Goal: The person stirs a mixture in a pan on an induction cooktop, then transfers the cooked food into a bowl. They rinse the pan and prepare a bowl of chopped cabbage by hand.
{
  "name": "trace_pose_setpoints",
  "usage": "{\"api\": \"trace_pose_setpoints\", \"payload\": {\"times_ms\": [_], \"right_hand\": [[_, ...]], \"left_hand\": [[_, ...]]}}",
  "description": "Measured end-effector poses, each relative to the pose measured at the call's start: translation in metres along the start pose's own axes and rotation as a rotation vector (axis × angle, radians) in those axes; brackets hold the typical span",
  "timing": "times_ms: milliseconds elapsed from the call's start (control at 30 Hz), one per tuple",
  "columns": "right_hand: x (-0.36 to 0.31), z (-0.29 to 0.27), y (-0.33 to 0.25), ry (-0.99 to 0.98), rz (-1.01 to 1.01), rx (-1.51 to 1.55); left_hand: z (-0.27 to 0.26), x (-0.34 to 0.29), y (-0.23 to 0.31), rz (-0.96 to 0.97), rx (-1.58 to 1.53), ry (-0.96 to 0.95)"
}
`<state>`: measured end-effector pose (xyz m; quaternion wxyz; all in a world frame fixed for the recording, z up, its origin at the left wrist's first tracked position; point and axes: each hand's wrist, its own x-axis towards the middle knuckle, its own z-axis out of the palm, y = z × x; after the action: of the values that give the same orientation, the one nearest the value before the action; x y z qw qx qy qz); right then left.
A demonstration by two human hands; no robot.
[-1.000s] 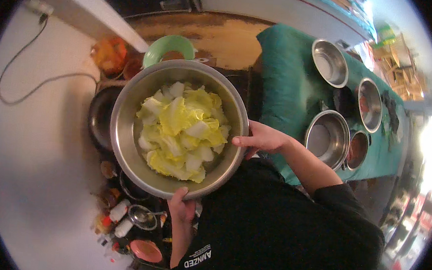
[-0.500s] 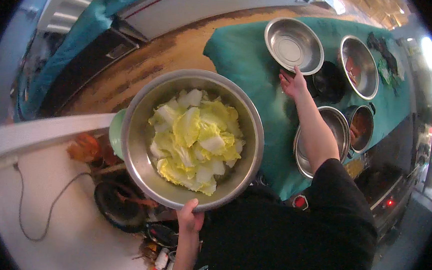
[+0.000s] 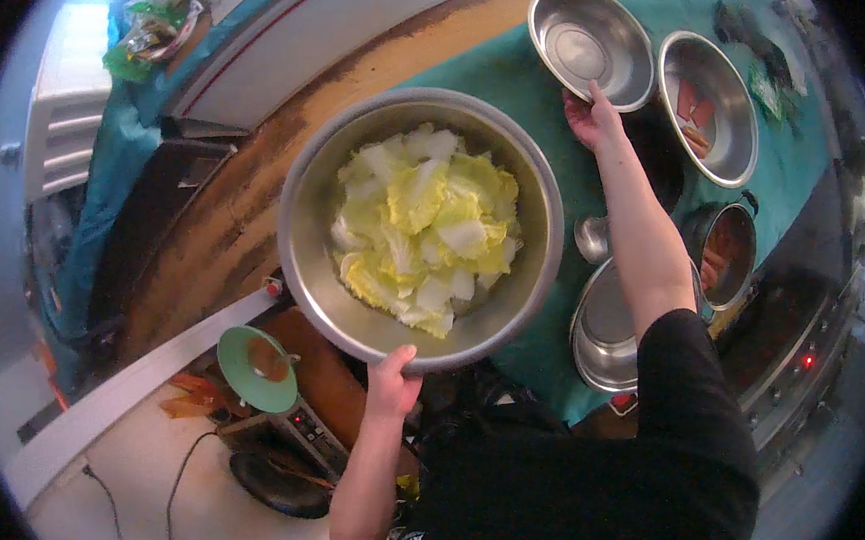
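A large steel basin (image 3: 304,166) is gripped at its near rim by my left hand (image 3: 393,383), thumb on top and fingers underneath. Torn napa cabbage leaves (image 3: 426,224), yellow and white, lie heaped inside it. My right hand (image 3: 591,119) reaches across the table and pinches the near rim of a smaller steel bowl (image 3: 580,50), its thumb over the edge. No food shows in that bowl, which tilts a little toward me. Beneath my right forearm is a dark pan (image 3: 656,160), partly hidden.
A steel bowl (image 3: 732,146) with pinkish pieces stands on the green-covered table (image 3: 466,72). Nearer are a pot (image 3: 741,236) with orange-brown pieces, a ladle (image 3: 592,239) and stacked steel bowls (image 3: 602,357). At lower left sit a green dish (image 3: 255,368) and a black pan (image 3: 277,483).
My right hand has closed on the rim of the smaller bowl, where its fingers were spread beside it before. The cabbage basin sits further right and higher in view, and the view has shifted.
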<state>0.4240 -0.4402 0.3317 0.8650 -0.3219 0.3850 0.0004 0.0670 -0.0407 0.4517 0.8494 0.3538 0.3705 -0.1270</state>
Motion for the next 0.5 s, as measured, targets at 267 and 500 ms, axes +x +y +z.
{"api": "trace_pose_setpoints", "payload": {"times_ms": [267, 500], "right_hand": [[-0.238, -0.001, 0.036, -0.428, 0.048, -0.794], [-0.277, -0.007, 0.050, -0.467, -0.433, -1.220]], "left_hand": [[-0.016, 0.011, 0.012, -0.032, 0.028, -0.162], [-0.012, 0.009, 0.023, -0.038, 0.026, -0.302]]}}
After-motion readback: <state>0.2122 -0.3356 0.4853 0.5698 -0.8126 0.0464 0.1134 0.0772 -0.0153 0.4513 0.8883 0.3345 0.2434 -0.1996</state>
